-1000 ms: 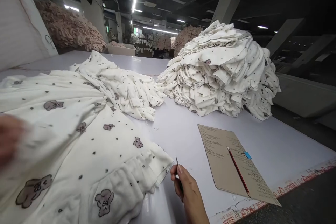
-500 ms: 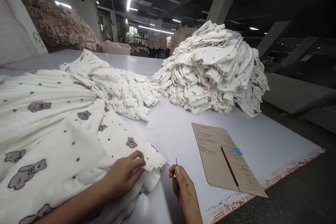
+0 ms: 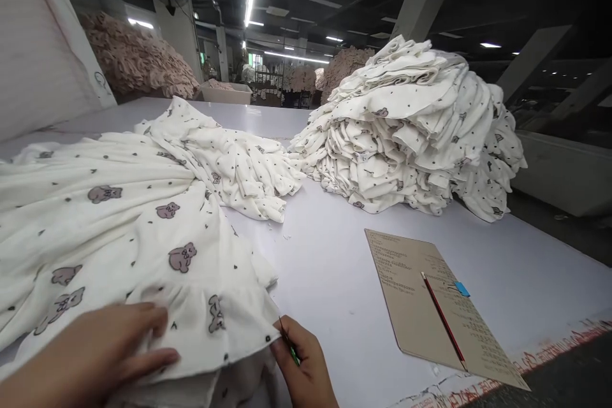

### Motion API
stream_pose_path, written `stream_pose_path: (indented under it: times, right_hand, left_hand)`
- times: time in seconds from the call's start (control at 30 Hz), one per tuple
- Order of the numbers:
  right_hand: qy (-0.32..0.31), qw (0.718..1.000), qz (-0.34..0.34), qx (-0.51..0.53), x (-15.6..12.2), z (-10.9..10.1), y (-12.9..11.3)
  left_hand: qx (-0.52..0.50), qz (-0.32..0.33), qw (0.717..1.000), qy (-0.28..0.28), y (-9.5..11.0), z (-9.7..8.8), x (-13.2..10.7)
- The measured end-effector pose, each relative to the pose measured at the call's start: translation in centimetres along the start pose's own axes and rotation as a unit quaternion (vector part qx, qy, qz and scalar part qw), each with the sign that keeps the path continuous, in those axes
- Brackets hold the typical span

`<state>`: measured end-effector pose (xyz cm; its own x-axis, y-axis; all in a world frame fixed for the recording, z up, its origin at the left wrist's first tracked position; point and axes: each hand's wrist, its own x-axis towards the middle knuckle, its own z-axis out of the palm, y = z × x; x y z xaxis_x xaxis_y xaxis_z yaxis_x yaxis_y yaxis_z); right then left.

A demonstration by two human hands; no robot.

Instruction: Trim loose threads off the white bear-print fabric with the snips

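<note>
A white fleecy garment [image 3: 143,236] printed with mauve bears and small dark marks spreads over the left of the table, gathered at its middle. My left hand [image 3: 109,338] rests on its lower part, somewhat blurred, thumb and fingers apart. At the garment's front right corner, my right hand [image 3: 306,357] is closed around small thread snips [image 3: 291,345], with green and thin dark tips showing. Those tips are beside the hem, and the thumb touches the cloth edge. Most of the snips is hidden inside the hand.
A tall heap of matching white garments [image 3: 406,134] stands at the back right of the pale table [image 3: 329,280]. Nearer lies a brown card [image 3: 401,306] with handwriting, a red pencil [image 3: 442,319] and a blue clip [image 3: 461,289]. Pink cloth piles [image 3: 138,60] lie behind.
My left hand has moved left and down from the hem onto the cloth. My right hand has come left to the garment's corner. The hem has turned, and the view has shifted left.
</note>
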<state>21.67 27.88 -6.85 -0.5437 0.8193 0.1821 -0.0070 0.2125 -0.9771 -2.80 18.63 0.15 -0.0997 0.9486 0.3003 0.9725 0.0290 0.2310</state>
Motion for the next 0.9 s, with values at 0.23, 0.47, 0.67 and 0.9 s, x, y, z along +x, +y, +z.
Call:
stream_pose_path:
  times: [0.23,0.47,0.67,0.9]
  right_hand:
    - [0.033,0.994,0.050,0.090,-0.5,0.4,-2.7]
    - [0.135,0.975,0.113,0.134,-0.3,0.0,-2.6]
    - [0.183,0.981,0.057,-0.028,-0.6,0.2,-2.5]
    - [0.057,0.973,-0.094,-0.202,-0.8,2.8,-2.6]
  left_hand:
    - [0.031,0.121,0.992,-0.026,4.8,5.0,-1.5]
    - [-0.325,0.033,0.938,-0.115,5.7,3.5,0.7]
    - [-0.491,-0.156,0.833,-0.203,5.8,2.0,1.4]
    - [-0.558,-0.147,0.798,-0.175,6.5,2.7,1.7]
